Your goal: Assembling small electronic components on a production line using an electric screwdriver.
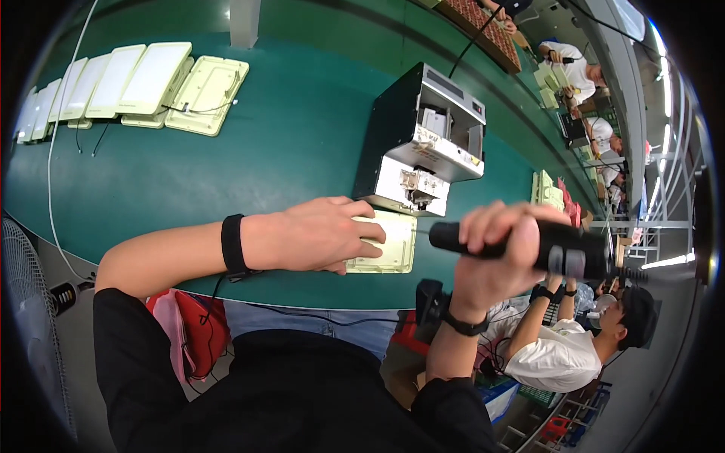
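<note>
A pale yellow-green plastic housing (396, 245) lies on the green worktable in front of me. My left hand (321, 234) rests over its left part, fingers spread across it and hiding that side. My right hand (502, 249) is wrapped around a black electric screwdriver (563, 249), held level to the right of the housing. The screwdriver's front end and thin bit point left toward the housing. The hand and tool are somewhat blurred, and I cannot tell whether the bit touches anything.
Just beyond the housing stands a black and silver bench machine (423, 140). Several white-faced panels (155, 79) lean in a row at the far left, beside an open housing back (208, 94). More pale parts (547, 190) lie at the right. A co-worker (563, 351) sits close on my right.
</note>
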Action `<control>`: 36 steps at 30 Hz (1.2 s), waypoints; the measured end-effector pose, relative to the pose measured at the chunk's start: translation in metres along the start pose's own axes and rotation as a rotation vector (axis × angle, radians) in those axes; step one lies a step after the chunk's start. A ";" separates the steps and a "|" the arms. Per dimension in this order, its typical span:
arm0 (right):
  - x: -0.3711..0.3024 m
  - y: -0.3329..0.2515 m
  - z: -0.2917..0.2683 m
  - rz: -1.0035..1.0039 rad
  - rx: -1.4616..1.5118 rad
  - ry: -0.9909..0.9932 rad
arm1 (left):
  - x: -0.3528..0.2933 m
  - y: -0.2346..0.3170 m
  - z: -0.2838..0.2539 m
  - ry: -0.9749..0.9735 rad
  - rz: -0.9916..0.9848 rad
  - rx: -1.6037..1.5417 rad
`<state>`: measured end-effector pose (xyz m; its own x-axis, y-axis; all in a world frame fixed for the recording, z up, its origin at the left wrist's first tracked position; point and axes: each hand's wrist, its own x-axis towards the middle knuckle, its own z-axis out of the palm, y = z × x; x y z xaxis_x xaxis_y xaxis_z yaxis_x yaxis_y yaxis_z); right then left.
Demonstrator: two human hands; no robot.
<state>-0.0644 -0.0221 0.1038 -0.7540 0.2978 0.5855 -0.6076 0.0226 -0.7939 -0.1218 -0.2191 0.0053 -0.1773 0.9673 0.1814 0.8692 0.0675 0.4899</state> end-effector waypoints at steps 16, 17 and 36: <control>-0.074 -0.015 -0.032 0.093 -0.120 -0.047 | 0.002 0.002 -0.004 -0.012 -0.023 -0.006; -0.072 -0.011 -0.030 0.078 -0.122 -0.033 | 0.002 0.002 -0.004 -0.014 -0.022 -0.007; -0.030 -0.026 -0.011 -0.029 0.011 -0.060 | 0.006 0.000 -0.010 -0.069 -0.051 0.026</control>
<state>-0.0232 -0.0210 0.1049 -0.7496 0.2395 0.6170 -0.6316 0.0202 -0.7751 -0.1273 -0.2161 0.0152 -0.1907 0.9768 0.0973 0.8714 0.1228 0.4749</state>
